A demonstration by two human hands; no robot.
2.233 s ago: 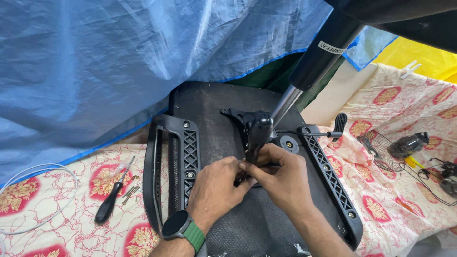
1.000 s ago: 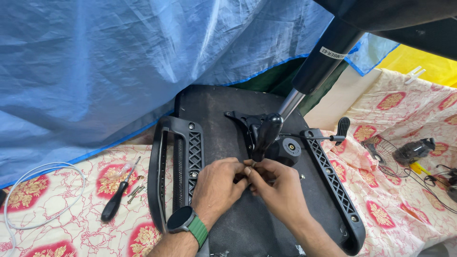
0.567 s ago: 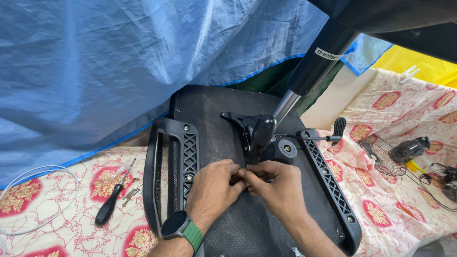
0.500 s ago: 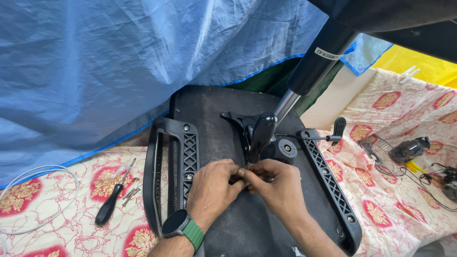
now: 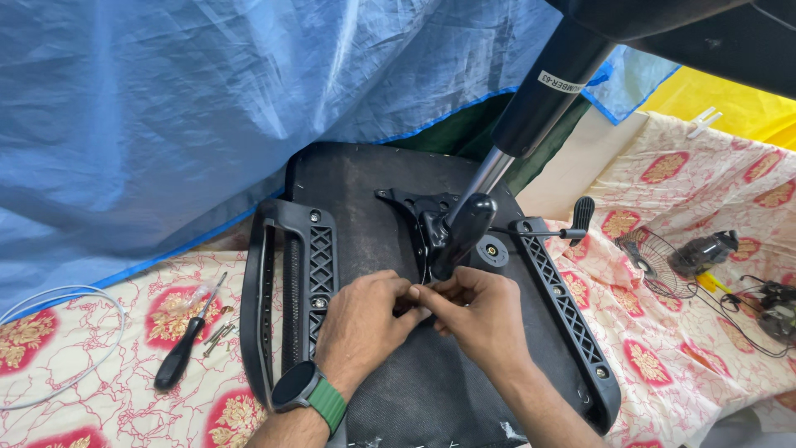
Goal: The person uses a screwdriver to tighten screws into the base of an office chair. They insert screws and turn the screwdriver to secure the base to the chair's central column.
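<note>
In the head view an upturned office chair seat (image 5: 390, 249) lies underside-up on a floral cloth (image 5: 108, 390), its black fabric base filling the middle of the picture. The left hand (image 5: 361, 319), with a dark watch on a green strap (image 5: 303, 390) at the wrist, and the right hand (image 5: 481, 319) meet just below the chair's tilt mechanism (image 5: 435, 224). Both are curled, fingertips pinched together around something small at the mechanism's near edge; what they grip is too small and hidden to tell. From the mechanism the gas-lift column (image 5: 539, 99) rises tilted toward the upper right, a white label on its black sleeve. A black latticed armrest (image 5: 290, 282) is bolted along the seat's left edge and a second armrest (image 5: 568, 307) along its right edge, with a lever handle (image 5: 583, 211) sticking out beside the latter. On the cloth, left of the seat, lie a black-handled screwdriver (image 5: 186, 348) and a few loose screws (image 5: 217, 333) just beside it; a white cable loop (image 5: 58, 348) curves near the cloth's left edge. A blue tarpaulin (image 5: 207, 108) hangs behind the seat. At the right edge of the cloth sit a small fan guard (image 5: 651, 261) and tangled wires (image 5: 763, 307).
</note>
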